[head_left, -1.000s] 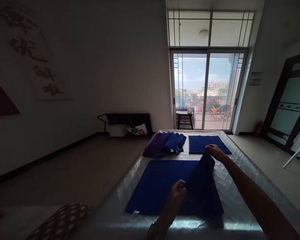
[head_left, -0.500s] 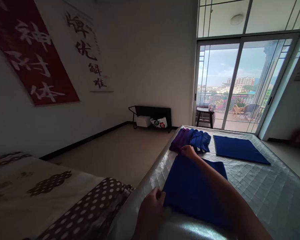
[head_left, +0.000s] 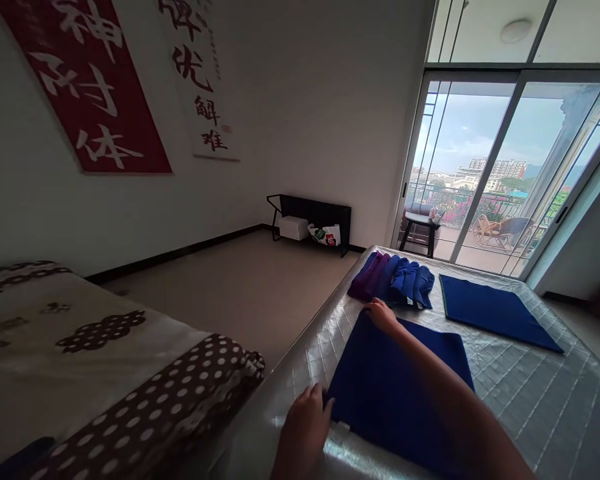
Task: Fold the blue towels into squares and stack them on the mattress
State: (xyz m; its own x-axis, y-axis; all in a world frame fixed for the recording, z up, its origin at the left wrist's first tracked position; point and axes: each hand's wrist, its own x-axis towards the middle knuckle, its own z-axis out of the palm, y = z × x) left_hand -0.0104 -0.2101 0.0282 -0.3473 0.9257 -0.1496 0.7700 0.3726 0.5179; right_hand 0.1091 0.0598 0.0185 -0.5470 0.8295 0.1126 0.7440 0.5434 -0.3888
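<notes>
A dark blue towel (head_left: 390,380) lies spread flat on a silver quilted mattress (head_left: 520,387), a small white tag showing at its near edge. My left hand (head_left: 307,417) grips its near left corner with the fingers closed. Reaching across the towel, my right hand (head_left: 381,313) pinches the far left corner. My right forearm covers part of the cloth. Just beyond the right hand sits a row of rolled towels (head_left: 410,283), purple and blue, side by side. To their right, a second blue towel (head_left: 495,310) is laid out flat.
At the left stands a bed with a brown polka-dot cover (head_left: 170,393). A black bench (head_left: 315,210) with a white box (head_left: 293,228) and a bag (head_left: 325,235) is by the far wall. Glass sliding doors (head_left: 485,173) are beyond the mattress.
The view has shifted slightly down and to the left. Both hands stay at the same two towel corners; the near edge and its tag now show more clearly.
</notes>
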